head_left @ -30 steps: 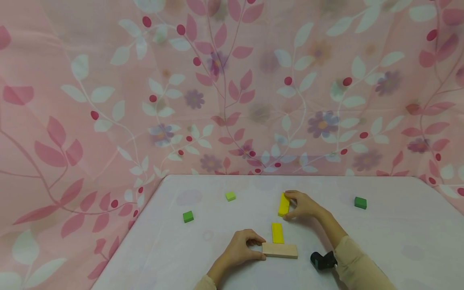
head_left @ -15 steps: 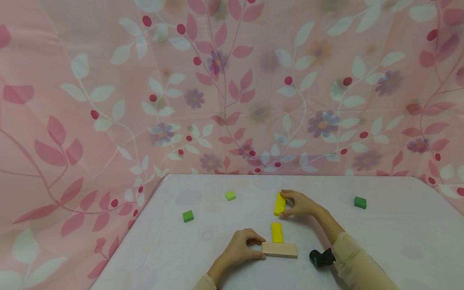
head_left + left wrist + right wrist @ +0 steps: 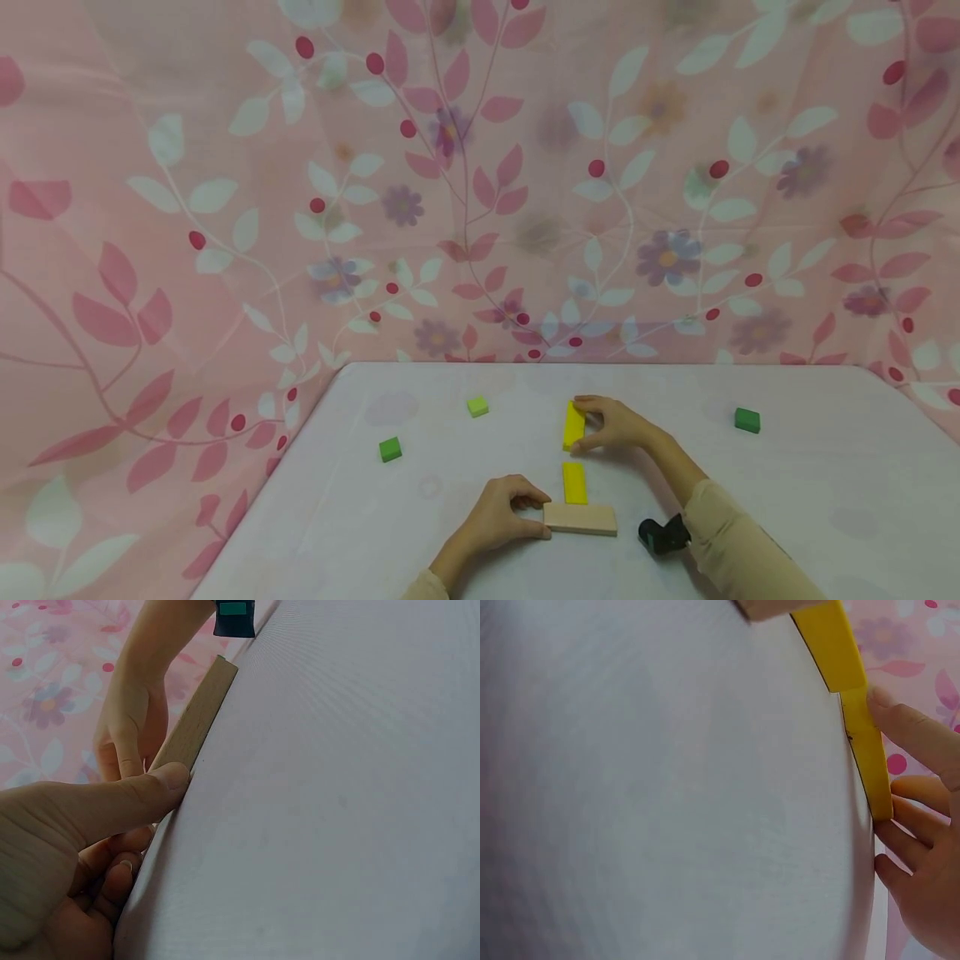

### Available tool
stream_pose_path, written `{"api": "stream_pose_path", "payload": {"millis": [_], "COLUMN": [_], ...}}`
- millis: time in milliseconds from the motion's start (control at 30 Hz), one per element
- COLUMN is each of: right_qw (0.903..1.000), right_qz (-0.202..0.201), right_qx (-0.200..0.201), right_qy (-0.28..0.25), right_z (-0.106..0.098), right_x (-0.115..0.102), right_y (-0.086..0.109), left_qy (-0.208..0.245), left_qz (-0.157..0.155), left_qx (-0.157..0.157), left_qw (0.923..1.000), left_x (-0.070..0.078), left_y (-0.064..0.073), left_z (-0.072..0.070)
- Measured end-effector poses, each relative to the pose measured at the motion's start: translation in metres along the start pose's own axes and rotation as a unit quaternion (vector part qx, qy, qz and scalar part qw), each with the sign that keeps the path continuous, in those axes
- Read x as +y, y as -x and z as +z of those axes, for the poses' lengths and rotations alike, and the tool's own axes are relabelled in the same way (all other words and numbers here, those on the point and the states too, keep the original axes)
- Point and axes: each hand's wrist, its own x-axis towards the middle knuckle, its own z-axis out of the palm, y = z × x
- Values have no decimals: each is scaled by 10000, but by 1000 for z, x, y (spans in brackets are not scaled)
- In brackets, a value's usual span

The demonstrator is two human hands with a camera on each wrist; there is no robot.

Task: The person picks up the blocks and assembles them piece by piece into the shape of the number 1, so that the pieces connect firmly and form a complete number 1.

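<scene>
My left hand (image 3: 498, 515) grips the left end of a plain wooden block (image 3: 580, 518), thumb on the near side and fingers on the far side. In the left wrist view the wooden block (image 3: 199, 712) lies along the tabletop beyond the thumb. A yellow block (image 3: 574, 483) lies lengthwise just behind it, its near end at the wood. Farther back, my right hand (image 3: 618, 425) holds a second yellow block (image 3: 573, 427) between thumb and fingers at its ends. The right wrist view has this held yellow block (image 3: 868, 754) nearly end to end with the other yellow block (image 3: 832, 649).
A light green block (image 3: 477, 407) and a green block (image 3: 390, 450) lie at the back left of the white-covered table (image 3: 300, 533). One dark green block (image 3: 747, 420) sits at the back right. A black wrist camera (image 3: 663, 536) hangs by the right sleeve. Behind stands a floral curtain (image 3: 480, 183).
My right hand has slid its yellow block leftward, nearly into line behind the other yellow block. My left hand and the wooden block have stayed put.
</scene>
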Motion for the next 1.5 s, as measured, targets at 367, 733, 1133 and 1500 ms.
{"api": "stream_pose_path", "payload": {"millis": [367,733,1133,1500], "right_qw": [9995,9985,9982,9980], "right_qz": [-27,-108,-254,-113], "right_qx": [-178,-352,-346,-466], "right_qy": [-260,-399,-414,-417], "right_z": [0,1,3,3], "right_x": [-1,-2,-2,-5], "right_y": [1,4,7,7], "left_qy": [51,95,19,-6], "left_qz": [-22,-48,-42,-24], "left_qx": [-20,-46,-31,-36], "left_qw": [10000,9999,10000,10000], "left_x": [0,0,1,2], "left_y": [0,0,0,0], "left_z": [0,0,0,-1]}}
